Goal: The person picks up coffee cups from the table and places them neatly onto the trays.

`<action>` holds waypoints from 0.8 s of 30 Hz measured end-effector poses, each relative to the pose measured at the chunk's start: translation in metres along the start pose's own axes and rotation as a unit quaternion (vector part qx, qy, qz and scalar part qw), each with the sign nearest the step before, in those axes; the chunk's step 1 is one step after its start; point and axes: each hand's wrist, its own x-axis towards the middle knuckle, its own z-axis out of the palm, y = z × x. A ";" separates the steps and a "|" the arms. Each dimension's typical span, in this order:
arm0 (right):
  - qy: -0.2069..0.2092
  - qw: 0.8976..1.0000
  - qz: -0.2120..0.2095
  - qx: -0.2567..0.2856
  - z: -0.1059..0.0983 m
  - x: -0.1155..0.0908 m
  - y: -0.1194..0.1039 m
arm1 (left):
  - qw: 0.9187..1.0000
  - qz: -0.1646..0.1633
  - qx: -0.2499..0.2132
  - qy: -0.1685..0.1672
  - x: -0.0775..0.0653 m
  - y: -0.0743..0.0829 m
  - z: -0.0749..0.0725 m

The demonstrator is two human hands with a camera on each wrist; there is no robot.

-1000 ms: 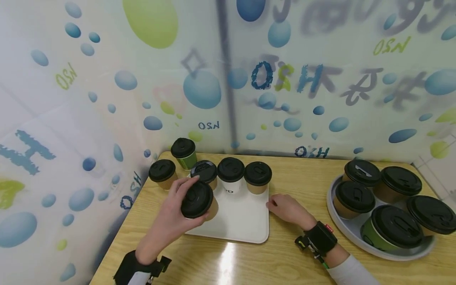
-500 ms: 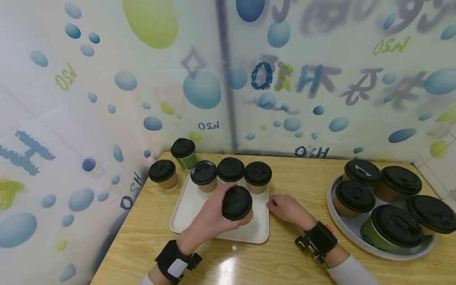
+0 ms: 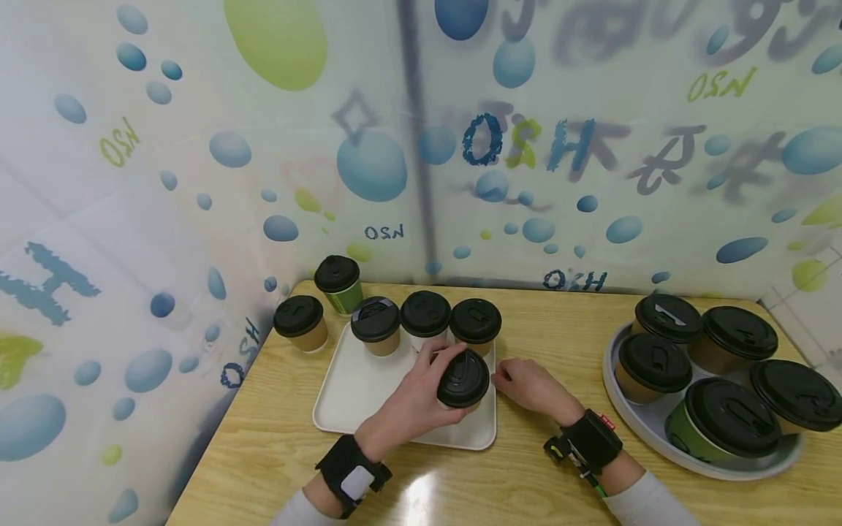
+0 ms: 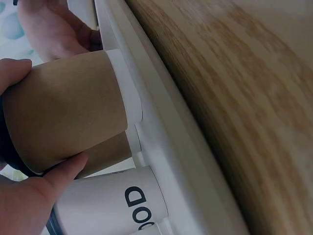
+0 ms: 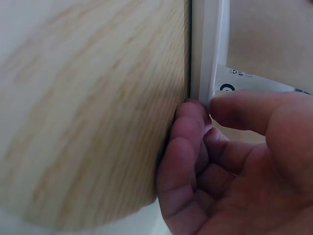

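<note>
My left hand grips a brown paper coffee cup with a black lid, upright at the right front of the white tray. In the left wrist view the cup's base is at the tray floor; whether it touches is unclear. Behind it, in a row along the tray's back, stand a brown cup, a white cup with dark letters and another brown cup, all black-lidded. My right hand pinches the tray's right rim between thumb and curled fingers, seen closely in the right wrist view.
Left of the tray, a green cup and a brown cup stand on the wooden table. At the right, a round grey tray bears several larger lidded cups. A patterned curtain rises behind the table.
My left hand has carried the brown cup rightward across the white tray, from its left part to its right front. The right hand has stayed at the rim.
</note>
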 end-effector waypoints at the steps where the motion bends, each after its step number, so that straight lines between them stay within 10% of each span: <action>1: 0.000 1.000 -0.002 0.000 0.000 0.000 0.000 | 1.000 0.001 0.002 -0.001 0.001 0.000 0.001; 17: 0.005 1.000 -0.007 -0.013 -0.001 -0.001 0.001 | 1.000 -0.014 0.004 -0.019 0.001 -0.001 0.007; 24: -0.001 1.000 0.006 -0.011 0.000 0.001 -0.001 | 0.999 -0.023 -0.001 -0.042 -0.011 0.004 -0.012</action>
